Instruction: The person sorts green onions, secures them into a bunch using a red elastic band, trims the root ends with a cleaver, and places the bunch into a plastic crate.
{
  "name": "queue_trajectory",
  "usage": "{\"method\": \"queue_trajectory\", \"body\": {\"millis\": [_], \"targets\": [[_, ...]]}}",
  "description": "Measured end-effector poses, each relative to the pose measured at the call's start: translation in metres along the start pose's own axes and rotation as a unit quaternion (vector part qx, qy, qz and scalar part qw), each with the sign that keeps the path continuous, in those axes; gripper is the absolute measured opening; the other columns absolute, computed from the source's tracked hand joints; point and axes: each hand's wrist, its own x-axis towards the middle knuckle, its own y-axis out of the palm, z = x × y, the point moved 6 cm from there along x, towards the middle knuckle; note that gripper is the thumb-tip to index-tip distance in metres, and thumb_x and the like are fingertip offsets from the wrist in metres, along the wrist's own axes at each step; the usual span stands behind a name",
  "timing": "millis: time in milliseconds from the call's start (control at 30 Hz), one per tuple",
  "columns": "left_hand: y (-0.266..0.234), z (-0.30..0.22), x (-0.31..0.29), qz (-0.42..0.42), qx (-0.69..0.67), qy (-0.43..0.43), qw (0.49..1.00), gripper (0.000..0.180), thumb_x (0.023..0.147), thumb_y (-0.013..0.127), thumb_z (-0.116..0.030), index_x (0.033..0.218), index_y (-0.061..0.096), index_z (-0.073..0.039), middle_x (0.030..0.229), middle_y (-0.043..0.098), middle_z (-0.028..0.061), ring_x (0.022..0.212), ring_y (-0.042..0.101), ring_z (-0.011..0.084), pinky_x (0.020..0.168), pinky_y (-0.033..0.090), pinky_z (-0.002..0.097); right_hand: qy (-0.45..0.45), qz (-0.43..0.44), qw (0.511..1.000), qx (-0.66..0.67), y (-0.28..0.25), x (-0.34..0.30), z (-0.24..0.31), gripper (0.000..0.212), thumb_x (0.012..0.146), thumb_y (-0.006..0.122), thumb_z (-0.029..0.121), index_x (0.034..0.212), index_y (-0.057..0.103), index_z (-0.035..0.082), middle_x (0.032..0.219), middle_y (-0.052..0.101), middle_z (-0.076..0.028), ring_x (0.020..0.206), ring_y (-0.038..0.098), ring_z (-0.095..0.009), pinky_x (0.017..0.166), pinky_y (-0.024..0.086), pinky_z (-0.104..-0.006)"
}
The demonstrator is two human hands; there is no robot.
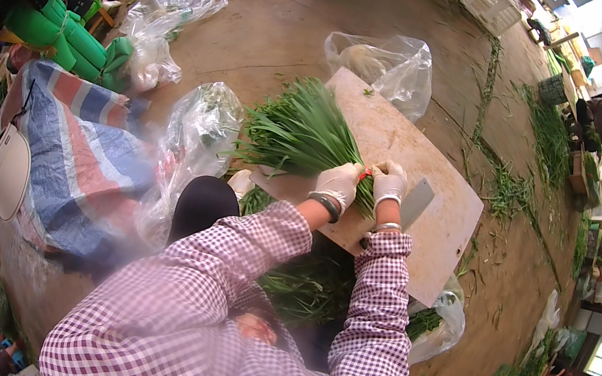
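A thick bunch of long, flat green leaves that look like garlic chives (303,129) lies over the left side of a pale, worn board (446,200). Gloved in white, my left hand (337,183) is closed round the gathered stem end of the bunch. A red tie (365,174) circles the stems between my hands. My right hand (389,181), also gloved, pinches at this tie, its fingertips partly hidden. Just right of my right wrist, a broad-bladed cleaver (417,204) rests on the board, its handle mostly behind my cuff.
More cut greens (313,282) lie below the board, by my lap. A clear plastic bag (204,124) and a striped tarp (94,161) are at the left, with a white visor (6,170). Another clear bag (396,69) sits beyond the board. Loose greens (511,191) litter the floor rightward.
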Motion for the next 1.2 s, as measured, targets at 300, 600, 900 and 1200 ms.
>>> {"method": "queue_trajectory", "body": {"millis": [300,600,900,1200], "targets": [[-0.021,0.010,-0.007,-0.066,-0.018,-0.039,0.997,0.007,0.089,0.058,-0.016,0.092,0.058,-0.009,0.087,0.065,0.0144,0.082,0.065,0.0357,0.070,0.052,0.0450,-0.109,0.090,0.986,-0.089,-0.016,-0.033,0.029,0.081,0.066,0.084,0.045,0.130,0.056,0.004,0.114,0.067,-0.018,0.109,0.062,-0.034,0.097,0.047,-0.0424],[0.039,0.063,-0.079,-0.042,-0.297,-0.308,0.903,0.054,0.079,0.077,-0.040,0.110,0.059,0.001,0.098,0.067,0.0163,0.088,0.065,0.0256,0.079,0.051,0.0382,-0.110,0.184,0.930,-0.300,-0.001,-0.039,0.035,0.084,0.064,0.081,0.054,0.127,0.055,0.003,0.109,0.069,-0.019,0.099,0.068,-0.036,0.087,0.052,-0.0425],[-0.004,0.052,-0.077,-0.031,-0.722,-0.446,0.529,0.040,0.086,0.076,-0.029,0.116,0.065,-0.004,0.110,0.070,0.0140,0.092,0.067,0.0310,0.082,0.057,0.0447,-0.038,0.057,0.972,-0.223,-0.034,-0.204,0.067,0.078,0.062,0.081,0.057,0.109,0.058,0.000,0.094,0.065,-0.016,0.088,0.063,-0.035,0.078,0.048,-0.0447],[-0.019,0.013,-0.143,0.103,-0.625,-0.359,0.685,0.031,0.083,0.077,-0.010,0.111,0.068,0.002,0.104,0.072,0.0112,0.087,0.070,0.0225,0.078,0.057,0.0362,0.077,0.024,0.996,0.024,-0.086,-0.288,0.025,0.033,0.076,0.080,0.036,0.067,0.068,0.007,0.070,0.067,-0.010,0.064,0.065,-0.027,0.060,0.051,-0.0375]]}}
